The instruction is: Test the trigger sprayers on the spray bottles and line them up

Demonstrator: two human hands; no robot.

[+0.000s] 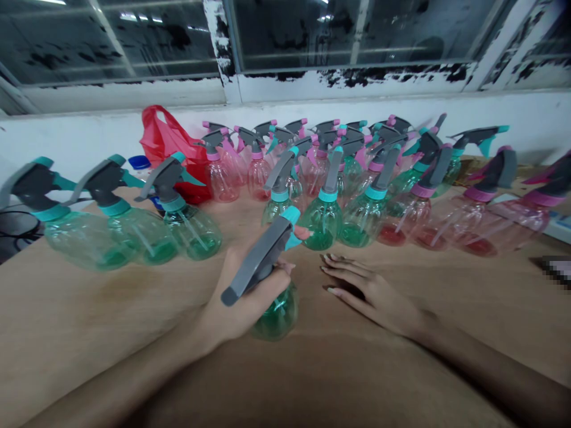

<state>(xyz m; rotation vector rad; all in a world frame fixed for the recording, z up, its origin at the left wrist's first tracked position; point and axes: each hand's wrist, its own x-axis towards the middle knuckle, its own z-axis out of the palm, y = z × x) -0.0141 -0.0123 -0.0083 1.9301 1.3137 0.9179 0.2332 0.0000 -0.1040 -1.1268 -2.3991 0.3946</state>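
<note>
My left hand (250, 297) is wrapped round the neck of a green spray bottle (279, 315) with a grey and teal trigger head. The nozzle of that bottle points away from me, and one fingertip shows close to its trigger. To the right, my right hand (370, 291) rests on the wooden table (348, 374) with its fingers stretched out and nothing in them. Just beyond the hands stands a green spray bottle (322, 229) with a teal collar. Beside it is another green spray bottle (361, 223). Both have clear green bodies.
On the left stand three green spray bottles (191, 235). Pink spray bottles (473, 229) line the right side, and several more pink and green ones crowd the back. A red plastic bag (172, 139) and a blue-capped bottle (140, 166) sit back left, before a white wall (89, 134).
</note>
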